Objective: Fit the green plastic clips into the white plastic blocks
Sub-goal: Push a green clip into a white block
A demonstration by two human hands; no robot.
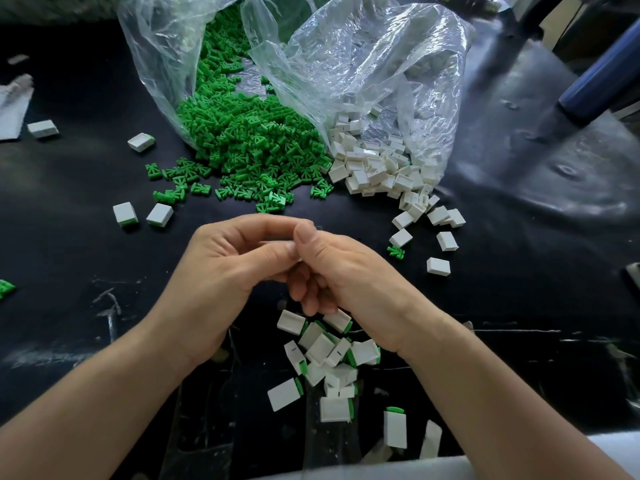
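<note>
My left hand (228,268) and my right hand (339,268) meet above the black table, fingers curled together around a small white piece (297,253) that is almost wholly hidden. A heap of green clips (249,140) spills from a clear bag behind the hands. White blocks (377,171) pour from a second clear bag to its right. Below my hands lies a pile of white blocks with green clips fitted (329,355).
The black table (69,174) carries scattered fitted blocks at the left (126,213) and loose white blocks at the right (438,266). A blue cylinder (602,77) stands at the far right. White scraps lie at the left edge (14,109).
</note>
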